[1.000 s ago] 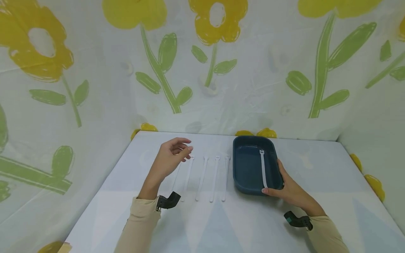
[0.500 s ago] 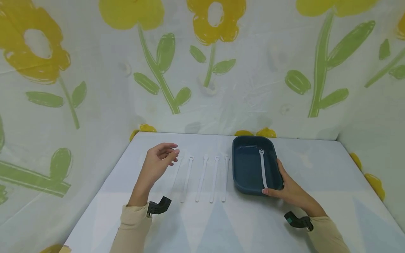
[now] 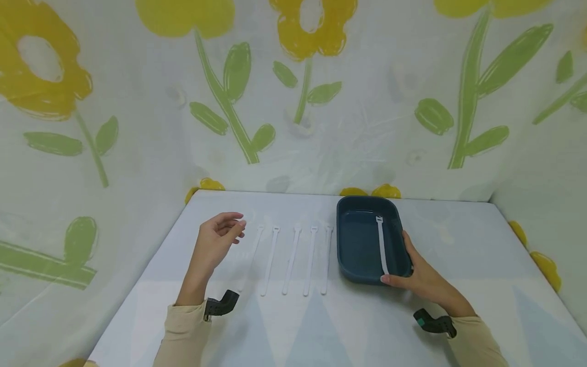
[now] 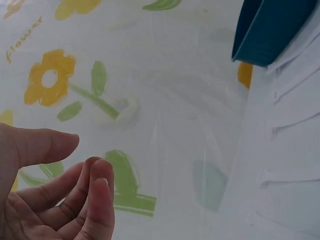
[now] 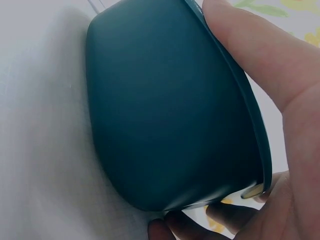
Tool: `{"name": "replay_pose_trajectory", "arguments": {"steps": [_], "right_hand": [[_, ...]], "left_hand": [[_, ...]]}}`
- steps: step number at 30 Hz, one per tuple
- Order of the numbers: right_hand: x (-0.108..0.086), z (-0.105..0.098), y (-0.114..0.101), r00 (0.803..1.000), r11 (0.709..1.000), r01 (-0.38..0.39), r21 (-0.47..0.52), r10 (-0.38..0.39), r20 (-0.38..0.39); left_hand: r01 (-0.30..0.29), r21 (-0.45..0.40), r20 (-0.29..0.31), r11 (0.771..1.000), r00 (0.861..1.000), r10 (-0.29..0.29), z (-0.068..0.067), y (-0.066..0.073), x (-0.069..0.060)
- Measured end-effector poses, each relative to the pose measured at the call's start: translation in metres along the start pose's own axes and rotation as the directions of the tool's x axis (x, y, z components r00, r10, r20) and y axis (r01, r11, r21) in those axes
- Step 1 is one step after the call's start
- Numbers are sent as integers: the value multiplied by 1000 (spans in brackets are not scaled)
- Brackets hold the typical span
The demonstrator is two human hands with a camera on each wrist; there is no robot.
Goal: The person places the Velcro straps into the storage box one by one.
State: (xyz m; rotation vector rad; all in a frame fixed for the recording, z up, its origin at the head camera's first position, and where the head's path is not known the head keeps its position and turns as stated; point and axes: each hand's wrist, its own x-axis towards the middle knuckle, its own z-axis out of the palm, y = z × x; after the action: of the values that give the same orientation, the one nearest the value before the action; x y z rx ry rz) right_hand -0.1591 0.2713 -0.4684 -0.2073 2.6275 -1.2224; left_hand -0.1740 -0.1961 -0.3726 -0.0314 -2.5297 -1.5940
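My left hand [image 3: 214,238] hovers above the left part of the table, its fingers loosely curled and nothing between them. To its right, several white cable ties [image 3: 291,262] with slotted heads lie side by side, heads toward the back. The leftmost cable tie [image 3: 251,257] is closest to that hand. A dark teal tray [image 3: 357,250] stands right of the row, with one white cable tie [image 3: 381,244] lying lengthwise inside. My right hand [image 3: 424,275] grips the tray's near right corner, thumb over the rim; in the right wrist view its fingers [image 5: 235,215] reach around the outer wall.
The white table [image 3: 367,326] has pale blue triangles printed on it. Flower-printed curtains [image 3: 362,127] enclose its back and both sides. A dark wrist camera [image 3: 222,303] sits on the left sleeve, and another wrist camera [image 3: 433,322] on the right one.
My left hand has drifted left and slightly toward me, away from the row, uncovering the leftmost cable ties. The right hand and the tray have stayed in place.
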Motion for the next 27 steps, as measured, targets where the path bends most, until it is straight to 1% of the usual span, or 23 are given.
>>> {"name": "replay_pose_trajectory", "arguments": {"steps": [7,14,20,27], "right_hand": [[-1,-1,1,1000,1000,5,13,-4,-4],[0,1,0,1000,1000,14,17,-14,-7],[1,0,0,1000,1000,25,10,-25,-10],[-1,1,0,1000,999,26,28,-26,-9]], "left_hand": [[61,23,-29,998,998,-60,-4,-8,0],[104,86,-54,991,994,-100,-6,-23,-3],[160,118,-54,980,987,-155,-3,-39,-5],[190,142,-44,971,982,-186,2,-50,-7]]}}
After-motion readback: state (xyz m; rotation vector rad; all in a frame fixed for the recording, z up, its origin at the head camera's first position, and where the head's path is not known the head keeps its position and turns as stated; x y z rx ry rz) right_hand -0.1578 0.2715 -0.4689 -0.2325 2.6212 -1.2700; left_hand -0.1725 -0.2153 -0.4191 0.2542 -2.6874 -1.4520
